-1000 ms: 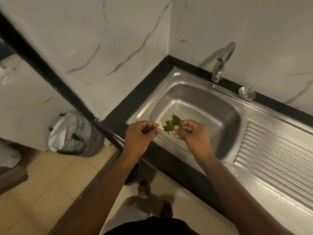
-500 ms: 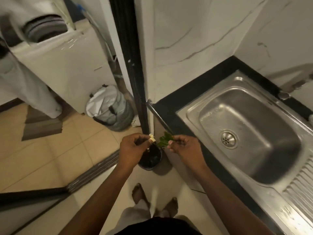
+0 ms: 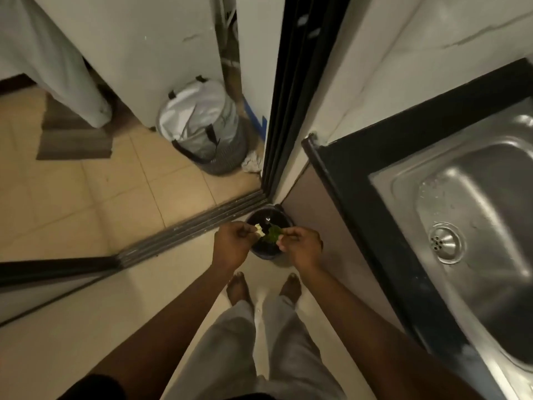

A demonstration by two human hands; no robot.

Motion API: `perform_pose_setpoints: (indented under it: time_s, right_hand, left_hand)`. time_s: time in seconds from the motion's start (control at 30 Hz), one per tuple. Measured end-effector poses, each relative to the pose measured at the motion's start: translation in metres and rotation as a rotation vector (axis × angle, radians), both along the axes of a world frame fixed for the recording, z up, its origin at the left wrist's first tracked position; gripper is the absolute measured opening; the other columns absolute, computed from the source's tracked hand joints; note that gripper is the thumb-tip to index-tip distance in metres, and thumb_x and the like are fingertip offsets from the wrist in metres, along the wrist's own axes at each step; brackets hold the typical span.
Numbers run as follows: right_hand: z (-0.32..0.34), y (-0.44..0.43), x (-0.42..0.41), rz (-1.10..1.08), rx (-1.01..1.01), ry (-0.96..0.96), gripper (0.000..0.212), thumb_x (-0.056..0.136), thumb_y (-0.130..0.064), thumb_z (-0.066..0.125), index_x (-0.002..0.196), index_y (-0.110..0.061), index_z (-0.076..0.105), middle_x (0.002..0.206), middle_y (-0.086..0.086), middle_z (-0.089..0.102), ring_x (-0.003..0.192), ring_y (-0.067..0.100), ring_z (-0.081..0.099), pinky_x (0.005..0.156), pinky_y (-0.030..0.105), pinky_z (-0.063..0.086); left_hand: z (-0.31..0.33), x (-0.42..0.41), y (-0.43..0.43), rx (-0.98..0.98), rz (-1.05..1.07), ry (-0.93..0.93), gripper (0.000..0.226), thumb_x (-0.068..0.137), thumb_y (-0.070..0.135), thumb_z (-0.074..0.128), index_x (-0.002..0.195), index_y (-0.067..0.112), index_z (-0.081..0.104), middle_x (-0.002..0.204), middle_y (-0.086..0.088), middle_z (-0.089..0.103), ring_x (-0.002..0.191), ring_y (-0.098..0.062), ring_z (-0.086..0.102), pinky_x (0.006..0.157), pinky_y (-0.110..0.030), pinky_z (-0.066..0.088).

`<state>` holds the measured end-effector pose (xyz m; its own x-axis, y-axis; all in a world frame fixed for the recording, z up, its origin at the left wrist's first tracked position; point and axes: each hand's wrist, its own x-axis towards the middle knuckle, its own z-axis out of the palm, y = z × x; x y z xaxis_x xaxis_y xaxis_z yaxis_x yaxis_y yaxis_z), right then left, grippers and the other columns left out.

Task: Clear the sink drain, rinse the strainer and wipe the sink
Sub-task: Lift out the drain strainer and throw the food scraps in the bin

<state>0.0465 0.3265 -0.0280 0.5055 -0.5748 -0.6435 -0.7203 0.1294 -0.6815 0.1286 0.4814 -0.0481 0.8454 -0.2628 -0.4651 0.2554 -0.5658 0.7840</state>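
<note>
The left hand (image 3: 234,244) pinches a pale scrap (image 3: 259,228) between thumb and fingertips; the right hand (image 3: 303,247) pinches a green leaf (image 3: 272,234) in the same way. Both pieces hang directly above the bin (image 3: 277,209), a small dark one on the floor at the foot of the black counter (image 3: 357,197). The sink (image 3: 490,192) lies well apart to the right, and its drain (image 3: 445,243) appears free of debris. The pieces are judged light, limp and damp, so likely to cling to skin. A fingertip hold at an edge suits them, and release may need a flick.
</note>
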Motion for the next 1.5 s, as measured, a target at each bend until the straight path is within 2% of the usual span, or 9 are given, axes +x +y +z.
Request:
perform_pose_setpoints:
  time_s: [0.1, 0.37, 0.53, 0.7, 0.83, 1.0, 1.2, 1.37, 1.5]
  right_hand:
    - [-0.045, -0.001, 0.012, -0.018, -0.022, 0.066, 0.016, 0.088, 0.0, 0.075, 0.103, -0.004, 0.079, 0.085, 0.01, 0.078, 0.076, 0.023, 0.074, 0.079, 0.036, 0.064]
    - [-0.144, -0.006, 0.025, -0.011, -0.09, 0.209, 0.018, 0.088, 0.0, 0.073, 0.103, -0.006, 0.08, 0.102, 0.016, 0.079, 0.099, 0.037, 0.075, 0.091, 0.05, 0.062]
    - [-0.174, -0.011, 0.038, 0.084, -0.139, 0.24, 0.021, 0.09, -0.004, 0.073, 0.109, -0.009, 0.08, 0.112, 0.011, 0.079, 0.105, 0.031, 0.073, 0.092, 0.034, 0.058]
    - [-0.189, -0.013, 0.045, 0.143, -0.052, 0.245, 0.031, 0.096, -0.001, 0.066, 0.125, -0.008, 0.073, 0.133, 0.011, 0.07, 0.125, 0.03, 0.064, 0.111, 0.035, 0.049]
    - [-0.193, -0.011, 0.042, 0.139, -0.039, 0.238, 0.034, 0.097, 0.004, 0.059, 0.127, -0.007, 0.072, 0.134, 0.011, 0.07, 0.126, 0.028, 0.064, 0.111, 0.034, 0.048]
    - [-0.181, -0.005, 0.031, 0.041, -0.055, 0.193, 0.034, 0.095, 0.01, 0.054, 0.117, -0.003, 0.076, 0.123, 0.014, 0.074, 0.117, 0.032, 0.068, 0.109, 0.042, 0.052]
    - [-0.127, 0.007, 0.025, -0.067, -0.016, 0.047, 0.025, 0.094, 0.006, 0.064, 0.112, -0.007, 0.076, 0.114, 0.008, 0.076, 0.108, 0.022, 0.072, 0.102, 0.042, 0.058]
    - [-0.05, 0.002, 0.016, -0.06, 0.014, -0.095, 0.021, 0.093, 0.001, 0.069, 0.111, -0.007, 0.077, 0.111, 0.006, 0.078, 0.102, 0.015, 0.074, 0.1, 0.037, 0.059]
    - [0.016, -0.004, -0.002, -0.054, -0.018, -0.176, 0.024, 0.094, -0.004, 0.07, 0.117, -0.009, 0.075, 0.111, 0.004, 0.078, 0.103, 0.013, 0.074, 0.096, 0.029, 0.059]
  left_hand:
    - [-0.04, 0.004, -0.006, 0.05, 0.076, 0.036, 0.008, 0.082, 0.009, 0.087, 0.087, 0.013, 0.083, 0.079, 0.003, 0.076, 0.073, -0.007, 0.069, 0.06, -0.003, 0.045]
    - [-0.125, 0.002, -0.013, 0.137, 0.127, 0.116, 0.007, 0.085, 0.008, 0.083, 0.092, 0.01, 0.082, 0.086, -0.001, 0.075, 0.083, -0.013, 0.067, 0.058, 0.001, 0.041]
    - [-0.156, 0.003, -0.017, 0.171, 0.078, 0.119, 0.011, 0.088, 0.011, 0.08, 0.099, 0.012, 0.083, 0.093, -0.001, 0.076, 0.089, -0.013, 0.067, 0.062, 0.0, 0.042]
    - [-0.171, 0.002, -0.011, 0.235, -0.023, 0.189, 0.04, 0.089, 0.007, 0.077, 0.129, 0.01, 0.075, 0.131, -0.008, 0.074, 0.118, -0.025, 0.07, 0.103, -0.032, 0.054]
    - [-0.173, -0.003, 0.0, 0.239, 0.005, 0.219, 0.042, 0.088, 0.003, 0.075, 0.13, 0.012, 0.073, 0.133, -0.007, 0.073, 0.118, -0.025, 0.07, 0.096, -0.029, 0.053]
    - [-0.156, -0.009, -0.002, 0.193, 0.023, 0.224, 0.037, 0.091, 0.002, 0.072, 0.126, 0.012, 0.076, 0.13, -0.005, 0.075, 0.117, -0.023, 0.071, 0.093, -0.022, 0.05]
    - [-0.098, -0.004, -0.008, 0.058, 0.039, 0.146, 0.031, 0.093, 0.006, 0.07, 0.122, 0.009, 0.077, 0.127, -0.008, 0.076, 0.117, -0.023, 0.07, 0.101, -0.031, 0.055]
    - [-0.029, -0.001, -0.012, -0.067, 0.019, 0.05, 0.028, 0.097, 0.009, 0.068, 0.123, 0.011, 0.076, 0.122, -0.005, 0.077, 0.108, -0.012, 0.072, 0.102, -0.034, 0.058]
    - [0.032, -0.003, -0.018, -0.141, -0.07, 0.037, 0.026, 0.1, 0.009, 0.065, 0.123, 0.008, 0.075, 0.12, -0.008, 0.077, 0.112, -0.018, 0.073, 0.105, -0.042, 0.057]
